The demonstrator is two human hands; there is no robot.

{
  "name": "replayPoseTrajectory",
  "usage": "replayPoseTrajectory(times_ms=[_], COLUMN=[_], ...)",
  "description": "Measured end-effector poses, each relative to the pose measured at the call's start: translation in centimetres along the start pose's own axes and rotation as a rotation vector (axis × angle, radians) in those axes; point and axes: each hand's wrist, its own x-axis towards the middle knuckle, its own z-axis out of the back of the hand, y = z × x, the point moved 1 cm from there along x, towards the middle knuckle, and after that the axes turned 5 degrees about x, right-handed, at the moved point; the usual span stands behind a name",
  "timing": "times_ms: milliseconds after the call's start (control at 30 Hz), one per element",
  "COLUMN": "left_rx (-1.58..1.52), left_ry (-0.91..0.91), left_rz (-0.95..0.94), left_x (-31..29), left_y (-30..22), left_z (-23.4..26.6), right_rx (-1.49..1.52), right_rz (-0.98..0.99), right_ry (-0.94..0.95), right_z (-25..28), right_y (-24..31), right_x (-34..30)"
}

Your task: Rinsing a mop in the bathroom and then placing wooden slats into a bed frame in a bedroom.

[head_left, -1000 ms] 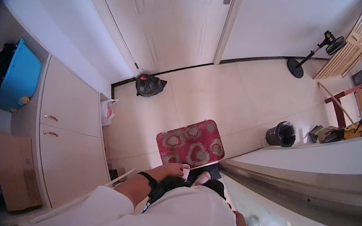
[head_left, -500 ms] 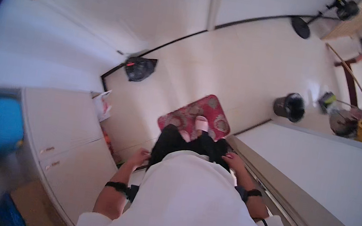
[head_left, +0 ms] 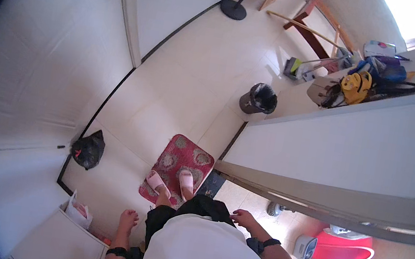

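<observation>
My left hand (head_left: 128, 220) hangs by my left side, apart from my black shorts (head_left: 194, 209). Its fingers are loosely bent, with nothing visible in them. On the other side, my right hand (head_left: 244, 219) is beside the shorts, its fingers loosely stretched toward the cloth; I see nothing held there. Each forearm carries a black strap. My feet, in pink slippers (head_left: 187, 180), stand on a red patterned mat (head_left: 177, 152).
A black plastic bag (head_left: 88, 150) sits by the left wall, near a white cabinet (head_left: 57, 238). Ahead stand a dark bin (head_left: 259, 99), a dustpan (head_left: 292, 67) and a black round stand base (head_left: 233, 9). Beyond the doorway at right are a red tub (head_left: 343, 247) and tiled floor.
My body and view have turned to the right. The door handle and the room with the red tub have come into view; the blue basket has left it. My left hand is farther from the shorts.
</observation>
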Motion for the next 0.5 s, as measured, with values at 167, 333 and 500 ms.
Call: replayPoseTrajectory(times_ms=[167, 333, 500], left_rx=[0.035, 0.224, 0.240], left_ry=[0.090, 0.094, 0.124], left_rz=[-0.028, 0.047, 0.012], left_x=[0.1, 2.0, 4.0], left_y=[0.4, 0.7, -3.4], left_z=[2.7, 6.4, 8.7], right_rx=[-0.194, -0.057, -0.075], right_rz=[0.018, 0.226, 0.308], right_ry=[-0.025, -0.168, -0.166], right_z=[-2.2, -2.6, -2.9], right_y=[0.9, 5.5, 7.0], right_x=[-0.7, -0.3, -0.7])
